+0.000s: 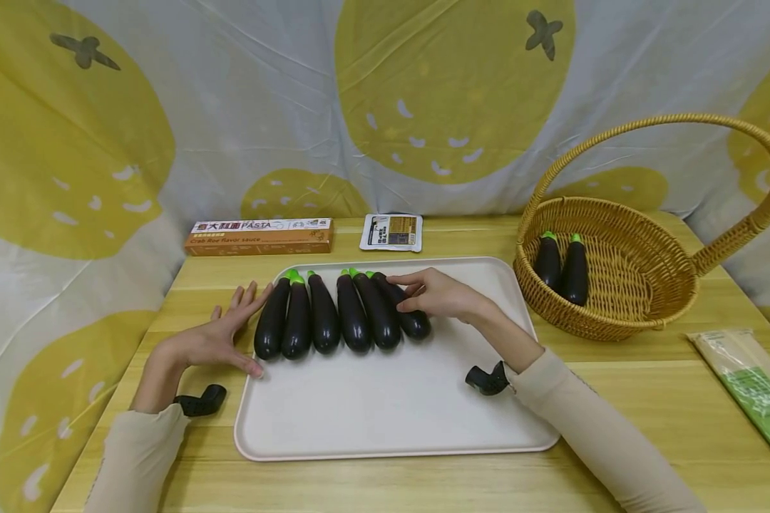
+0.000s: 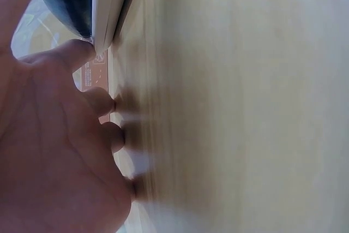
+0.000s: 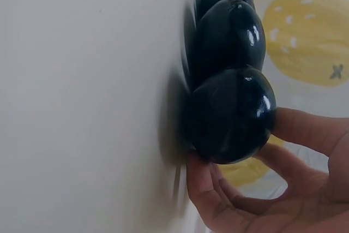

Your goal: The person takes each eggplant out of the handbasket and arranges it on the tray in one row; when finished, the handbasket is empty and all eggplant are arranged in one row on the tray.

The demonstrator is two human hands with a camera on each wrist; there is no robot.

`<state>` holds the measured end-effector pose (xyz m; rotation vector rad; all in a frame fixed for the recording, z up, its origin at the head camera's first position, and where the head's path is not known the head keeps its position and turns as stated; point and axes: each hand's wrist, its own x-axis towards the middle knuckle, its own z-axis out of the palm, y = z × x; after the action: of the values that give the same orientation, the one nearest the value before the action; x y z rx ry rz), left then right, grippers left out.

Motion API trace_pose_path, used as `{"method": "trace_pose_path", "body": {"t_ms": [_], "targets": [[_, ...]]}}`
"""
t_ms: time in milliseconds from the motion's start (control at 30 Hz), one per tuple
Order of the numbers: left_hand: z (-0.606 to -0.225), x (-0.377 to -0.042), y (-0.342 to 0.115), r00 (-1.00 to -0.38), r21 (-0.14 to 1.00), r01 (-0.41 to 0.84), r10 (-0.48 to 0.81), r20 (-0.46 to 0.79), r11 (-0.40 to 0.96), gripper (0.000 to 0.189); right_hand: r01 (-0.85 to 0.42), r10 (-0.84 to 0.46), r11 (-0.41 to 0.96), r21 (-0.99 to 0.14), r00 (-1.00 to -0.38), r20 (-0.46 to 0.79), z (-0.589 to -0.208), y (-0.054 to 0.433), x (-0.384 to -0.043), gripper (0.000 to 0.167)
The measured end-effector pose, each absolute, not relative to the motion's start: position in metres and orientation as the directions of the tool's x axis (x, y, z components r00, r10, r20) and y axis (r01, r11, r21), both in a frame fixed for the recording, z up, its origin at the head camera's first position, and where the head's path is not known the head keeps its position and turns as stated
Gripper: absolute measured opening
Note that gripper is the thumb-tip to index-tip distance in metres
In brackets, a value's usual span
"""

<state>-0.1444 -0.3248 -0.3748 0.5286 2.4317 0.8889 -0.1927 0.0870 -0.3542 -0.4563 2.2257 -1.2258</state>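
Observation:
A row of several dark eggplants with green stems lies on a white tray (image 1: 385, 406). At the row's right end my right hand (image 1: 439, 293) grips the last eggplant (image 3: 232, 115), with thumb and fingers on different sides of it. Its stem end leans left against the neighbouring eggplant (image 1: 377, 313). Spread wide, my left hand (image 1: 214, 342) rests at the tray's left rim, beside the leftmost eggplant (image 1: 272, 320). In the left wrist view its fingers reach down beside the tray's edge to the wooden table (image 2: 229, 107).
A wicker basket (image 1: 616, 313) with a tall handle stands at the right, two eggplants (image 1: 574, 271) inside. Behind the tray lie a pasta box (image 1: 259, 239) and a small flat packet (image 1: 391, 232). A green-and-clear package (image 1: 751, 385) lies at the right edge.

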Motion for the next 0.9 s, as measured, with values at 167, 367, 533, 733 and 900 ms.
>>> {"method": "trace_pose_path", "body": {"t_ms": [167,367,533,733,900], "targets": [[-0.375,-0.144,-0.325,-0.803,0.678,0.182,0.506,-0.315,0.712,0.139,-0.046,-0.554,0.521,-0.852,-0.778,-0.296,-0.354,0.089,-0.194,0.060],[-0.376,-0.144,-0.325,-0.803,0.682,0.179,0.507,-0.315,0.709,0.138,-0.066,-0.568,0.520,-0.852,-0.772,-0.286,-0.356,0.092,-0.196,0.058],[-0.375,-0.145,-0.325,-0.802,0.681,0.184,0.509,-0.313,0.709,0.138,-0.056,-0.572,0.505,-0.861,-0.769,-0.286,-0.355,0.093,-0.196,0.057],[-0.375,-0.145,-0.325,-0.802,0.675,0.184,0.506,-0.316,0.714,0.138,-0.040,-0.578,0.495,-0.868,-0.761,-0.294,-0.354,0.095,-0.197,0.058],[-0.375,-0.144,-0.325,-0.802,0.678,0.182,0.506,-0.317,0.713,0.138,-0.024,-0.582,0.481,-0.876,-0.756,-0.299,-0.351,0.104,-0.197,0.059]]}}
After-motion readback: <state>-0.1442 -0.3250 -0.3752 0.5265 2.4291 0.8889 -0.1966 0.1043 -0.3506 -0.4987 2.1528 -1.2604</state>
